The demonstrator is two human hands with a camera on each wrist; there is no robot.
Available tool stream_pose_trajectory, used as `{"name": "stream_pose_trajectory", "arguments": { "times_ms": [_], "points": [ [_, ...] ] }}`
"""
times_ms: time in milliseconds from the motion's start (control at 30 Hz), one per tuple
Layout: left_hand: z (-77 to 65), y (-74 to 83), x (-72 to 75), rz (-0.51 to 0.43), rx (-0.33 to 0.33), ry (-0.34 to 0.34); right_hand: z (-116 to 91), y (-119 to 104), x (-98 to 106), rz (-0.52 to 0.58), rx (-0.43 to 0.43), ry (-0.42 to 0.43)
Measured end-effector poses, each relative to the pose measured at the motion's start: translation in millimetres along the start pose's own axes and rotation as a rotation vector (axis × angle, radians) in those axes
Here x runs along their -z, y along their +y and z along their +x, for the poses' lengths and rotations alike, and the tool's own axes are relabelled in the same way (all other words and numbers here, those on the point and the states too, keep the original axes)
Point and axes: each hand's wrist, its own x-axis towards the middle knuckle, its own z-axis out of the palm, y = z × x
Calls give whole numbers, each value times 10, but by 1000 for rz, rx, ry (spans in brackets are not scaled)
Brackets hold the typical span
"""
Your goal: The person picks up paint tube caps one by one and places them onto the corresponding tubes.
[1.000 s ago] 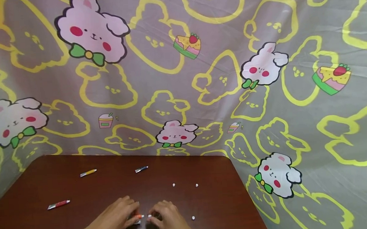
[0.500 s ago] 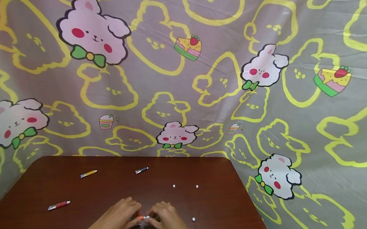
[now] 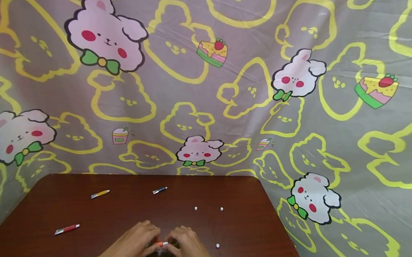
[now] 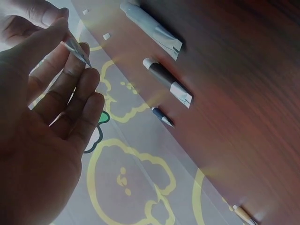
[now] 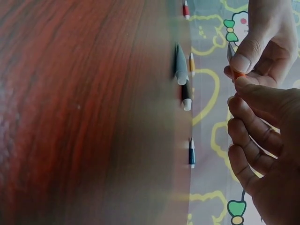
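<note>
I've got patterned cloth (image 3: 205, 120) along the far side & right, then the brown table (image 3: 253, 223). L hand (image 3: 129, 243) pinches the orange tube (image 3: 159, 244) w/ thumb & fingers; R hand (image 3: 188, 244) pinches its white tip. It's btwn both hands, near side, mid-table. L wrist cam also gives me a pale tube (image 4: 152, 29) & black tube (image 4: 168, 80). Red tube (image 3: 67, 229) lies left, yellow tube (image 3: 100, 194) far left, blue tube (image 3: 160, 190) far mid. 3 white caps (image 3: 217, 245) on right, 2 farther, 1 nearer.
</note>
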Motion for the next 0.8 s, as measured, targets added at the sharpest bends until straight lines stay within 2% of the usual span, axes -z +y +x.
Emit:
{"name": "stream_pose_trajectory", "arguments": {
  "times_ms": [233, 533, 800],
  "points": [
    [-4, -1, -15, -1, 4, -16, -1, -18, 1, 12, -19, -4],
    [7, 5, 12, -34, 30, -74, -8, -14, 0, 21, -18, -2],
    [1, 8, 5, -46, 6, -21, -26, -1, -8, 18, -10, -5]
  ]
}}
